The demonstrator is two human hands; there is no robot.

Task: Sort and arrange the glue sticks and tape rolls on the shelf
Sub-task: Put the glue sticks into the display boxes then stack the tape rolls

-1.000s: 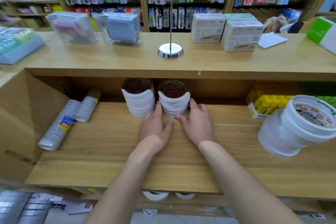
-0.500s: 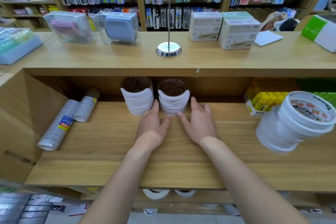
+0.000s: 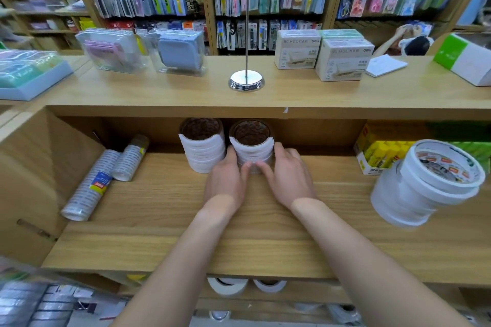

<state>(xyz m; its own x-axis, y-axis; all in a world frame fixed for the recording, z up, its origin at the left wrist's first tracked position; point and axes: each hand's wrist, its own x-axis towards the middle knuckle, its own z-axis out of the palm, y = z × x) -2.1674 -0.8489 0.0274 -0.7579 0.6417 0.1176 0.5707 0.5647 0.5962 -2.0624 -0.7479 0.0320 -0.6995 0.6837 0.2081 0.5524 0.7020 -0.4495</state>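
Note:
Two upright stacks of white tape rolls stand at the back middle of the wooden shelf [image 3: 159, 220]. My left hand [image 3: 225, 180] and my right hand [image 3: 288, 178] rest on the board and press the right stack [image 3: 252, 146] from both sides, fingers fairly straight, thumbs nearly meeting in front of it. The left stack [image 3: 203, 148] stands beside my left fingers. A tilted stack of larger white tape rolls [image 3: 425, 186] is at the right. Behind it, a box of yellow glue sticks [image 3: 382, 152] sits at the back right.
Two wrapped sleeves of small tape rolls [image 3: 90, 183] lie at the shelf's left end against the side wall. On the counter above are a metal paper spike [image 3: 246, 81], white boxes [image 3: 342, 60] and plastic cases [image 3: 180, 52]. More tape rolls [image 3: 228, 285] show on the shelf below.
Both hands have slid slightly forward and closed in on the right stack's sides. The stacks stand where they were.

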